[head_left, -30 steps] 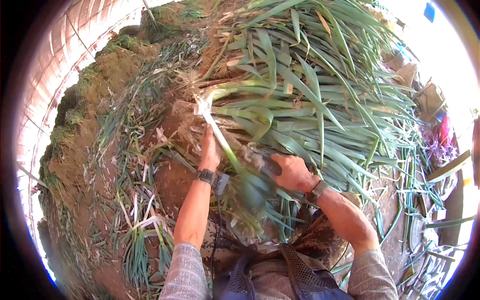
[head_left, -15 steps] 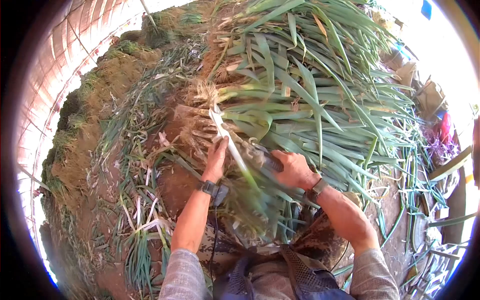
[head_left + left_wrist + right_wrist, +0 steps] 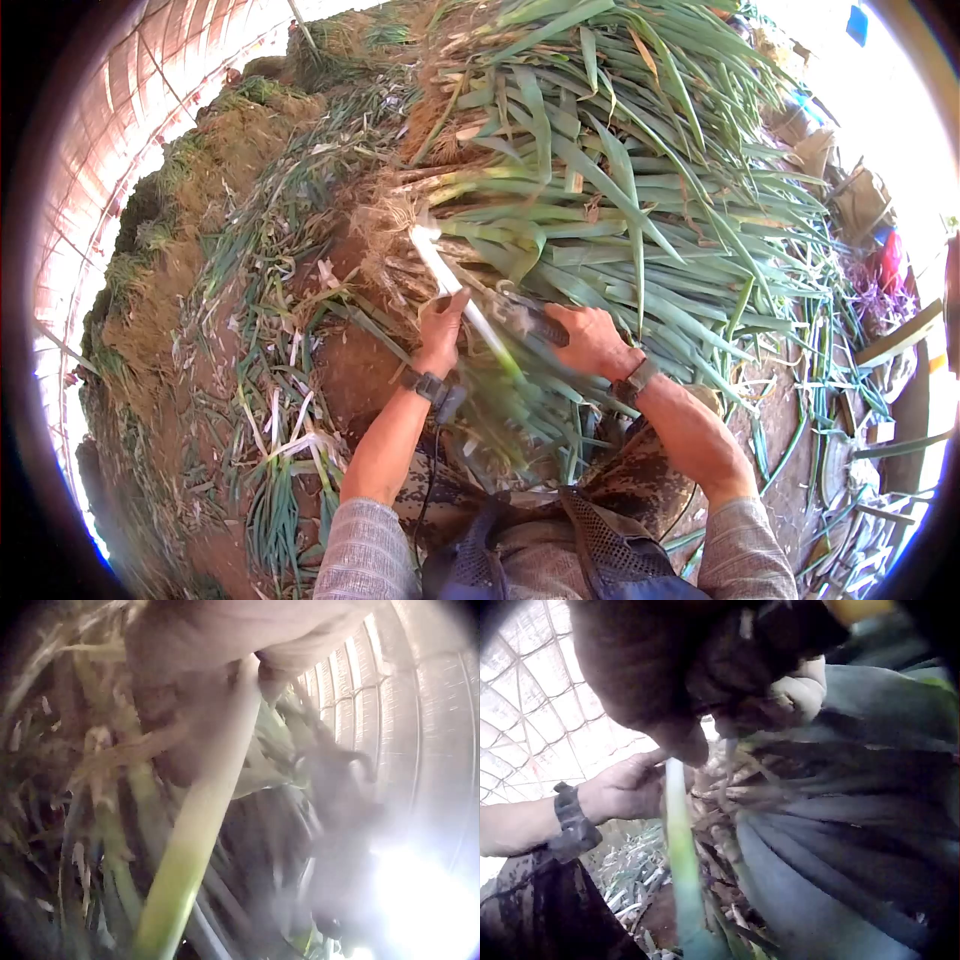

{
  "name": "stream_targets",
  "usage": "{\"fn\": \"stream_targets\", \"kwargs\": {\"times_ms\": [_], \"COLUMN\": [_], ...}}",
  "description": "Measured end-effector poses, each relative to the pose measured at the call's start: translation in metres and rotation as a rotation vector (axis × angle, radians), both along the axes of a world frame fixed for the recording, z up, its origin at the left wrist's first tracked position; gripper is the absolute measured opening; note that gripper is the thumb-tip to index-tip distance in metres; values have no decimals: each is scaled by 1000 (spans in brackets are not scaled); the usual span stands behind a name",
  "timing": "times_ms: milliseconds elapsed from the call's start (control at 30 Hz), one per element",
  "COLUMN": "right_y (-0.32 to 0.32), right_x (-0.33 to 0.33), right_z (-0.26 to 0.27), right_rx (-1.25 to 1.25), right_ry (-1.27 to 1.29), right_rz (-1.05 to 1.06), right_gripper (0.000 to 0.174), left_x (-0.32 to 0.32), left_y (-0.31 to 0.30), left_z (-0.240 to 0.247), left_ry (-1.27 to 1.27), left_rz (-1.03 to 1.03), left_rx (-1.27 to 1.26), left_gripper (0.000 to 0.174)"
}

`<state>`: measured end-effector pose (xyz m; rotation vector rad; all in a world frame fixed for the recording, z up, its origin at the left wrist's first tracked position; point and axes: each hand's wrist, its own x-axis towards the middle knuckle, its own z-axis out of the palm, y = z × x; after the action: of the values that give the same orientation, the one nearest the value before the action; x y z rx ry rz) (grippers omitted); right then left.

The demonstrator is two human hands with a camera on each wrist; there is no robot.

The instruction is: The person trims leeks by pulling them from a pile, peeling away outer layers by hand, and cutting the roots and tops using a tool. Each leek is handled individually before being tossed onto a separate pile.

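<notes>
My left hand [image 3: 438, 335] holds a single leek [image 3: 448, 275], its bare white shank slanting across in front of me. The root end points away from me, and the green leaves blur down toward my lap. In the left wrist view the leek [image 3: 199, 832] comes out between thumb and fingers, white turning to pale green. Just right of the shank, my right hand [image 3: 592, 342] grips a dark ribbed handle [image 3: 543, 325] whose greyish front end points at the leek. What kind of tool this is I cannot tell. The right wrist view has the leek [image 3: 679, 840] hanging below dark, shadowed fingers.
A large pile of leeks [image 3: 640, 220] lies ahead, roots to the left and leaves to the right. Peeled scraps [image 3: 290, 440] and leaves litter the brown ground on the left. Camouflage-patterned knees [image 3: 640, 460] frame the near side. Purple fibres [image 3: 880, 295] lie far right.
My left hand has come back toward me and slightly right, and the leek's root end has shifted nearer too. The right hand with its tool has stayed almost in place.
</notes>
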<state>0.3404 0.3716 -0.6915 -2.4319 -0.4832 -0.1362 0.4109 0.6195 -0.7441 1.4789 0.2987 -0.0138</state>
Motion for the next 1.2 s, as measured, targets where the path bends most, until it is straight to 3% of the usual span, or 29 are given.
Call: {"fn": "stream_targets", "kwargs": {"times_ms": [100, 267, 367, 433, 533, 633, 667, 767, 933, 1100, 1200], "right_y": [0, 1, 1, -3, 4, 10, 9, 8, 16, 22, 22], "right_x": [1, 2, 3, 5, 2, -2, -1, 0, 4, 7, 7], "right_z": [-4, -4, -7, -9, -13, -7, -9, -11, -21, -17, -15], "right_rx": [10, -48, 108, -156, -22, -26, -24, -72, -65, -30, -30], "right_ry": [-7, 55, -156, 84, -84, -52, -53, -16, -31, -17, 25], "right_rz": [21, -7, -19, 36, -4, 31, 29, 47, 94, 70, 56], "right_gripper": [45, 46, 44, 44, 44, 44, 44, 40, 29, 31, 35], "left_x": [1, -11, -15, -16, -20, -9, -12, -11, -22, -18, -21], "left_y": [8, 0, 2, -3, 11, 24, 11, 26, 17, 22, 24], "left_z": [-17, -4, -4, -7, -7, -26, -27, -30, -29, -40, -27], "left_ry": [-63, -11, 66, -2, 125, 122, -6, 106, 90, 86, 115], "left_rz": [-62, -90, -172, -47, -176, -204, -88, -200, -112, -90, -60], "left_rx": [-91, -167, -239, -173, -289, -342, -417, -336, -329, -265, -400], "left_gripper": [27, 27, 29, 30, 29, 28, 28, 28, 32, 34, 37]}}
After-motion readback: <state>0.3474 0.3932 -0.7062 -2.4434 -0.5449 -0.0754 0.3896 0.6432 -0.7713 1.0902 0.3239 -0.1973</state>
